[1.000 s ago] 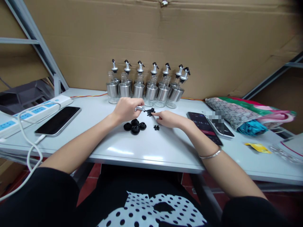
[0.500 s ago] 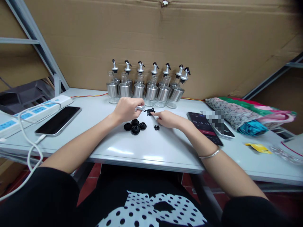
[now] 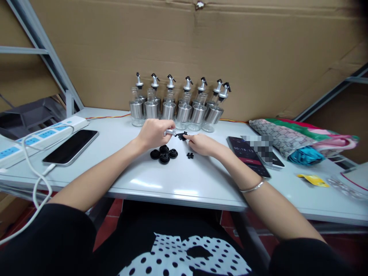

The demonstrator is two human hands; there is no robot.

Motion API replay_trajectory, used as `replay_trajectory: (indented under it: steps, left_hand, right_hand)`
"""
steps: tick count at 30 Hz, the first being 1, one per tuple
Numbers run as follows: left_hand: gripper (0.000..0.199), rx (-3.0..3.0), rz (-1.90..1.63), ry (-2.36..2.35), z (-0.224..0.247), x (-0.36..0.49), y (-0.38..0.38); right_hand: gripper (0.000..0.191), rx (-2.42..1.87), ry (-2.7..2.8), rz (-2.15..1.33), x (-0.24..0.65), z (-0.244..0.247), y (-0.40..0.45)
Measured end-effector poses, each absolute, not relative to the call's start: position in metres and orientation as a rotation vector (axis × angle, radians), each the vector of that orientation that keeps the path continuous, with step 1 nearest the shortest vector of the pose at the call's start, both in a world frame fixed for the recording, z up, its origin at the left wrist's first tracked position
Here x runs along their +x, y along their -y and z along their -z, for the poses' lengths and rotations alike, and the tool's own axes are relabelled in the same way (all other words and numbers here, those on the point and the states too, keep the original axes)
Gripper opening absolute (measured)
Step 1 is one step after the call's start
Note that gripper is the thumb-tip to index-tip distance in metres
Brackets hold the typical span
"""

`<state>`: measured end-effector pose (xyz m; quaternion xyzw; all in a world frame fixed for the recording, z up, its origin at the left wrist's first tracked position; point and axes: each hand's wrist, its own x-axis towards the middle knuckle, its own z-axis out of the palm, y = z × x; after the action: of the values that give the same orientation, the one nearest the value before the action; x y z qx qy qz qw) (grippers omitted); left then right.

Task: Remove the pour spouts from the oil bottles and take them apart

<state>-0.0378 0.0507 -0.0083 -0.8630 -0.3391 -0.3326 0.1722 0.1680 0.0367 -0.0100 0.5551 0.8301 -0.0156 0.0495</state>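
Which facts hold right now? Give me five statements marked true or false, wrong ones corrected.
1. The left hand holds a silver-coloured part. True.
2. The bracelet is on the left arm. False: it is on the right.
3. The right hand grips a bottle. False: its fingertip is at the thin black pieces.
4. The bottles stand beyond the round black pieces. True.
5. A white cable runs to the phone on the left. True.

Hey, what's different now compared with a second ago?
Your right hand has shifted slightly left, its index finger at the pile of small black pieces. The timer on the phone went from 00:18:12 to 00:18:13. Unchanged: your left hand holding the silver piece, the black stoppers and the bottles.
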Motion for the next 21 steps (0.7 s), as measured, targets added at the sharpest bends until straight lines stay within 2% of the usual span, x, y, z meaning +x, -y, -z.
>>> replay_trajectory:
  steps: [21]
  left_hand:
    - [0.023,-2.443,0.941,0.955,0.0099,-0.0383,-0.0514]
  right_hand:
    - [0.06,1.625,-2.399,-0.074,0.1601,0.0162,-0.0413]
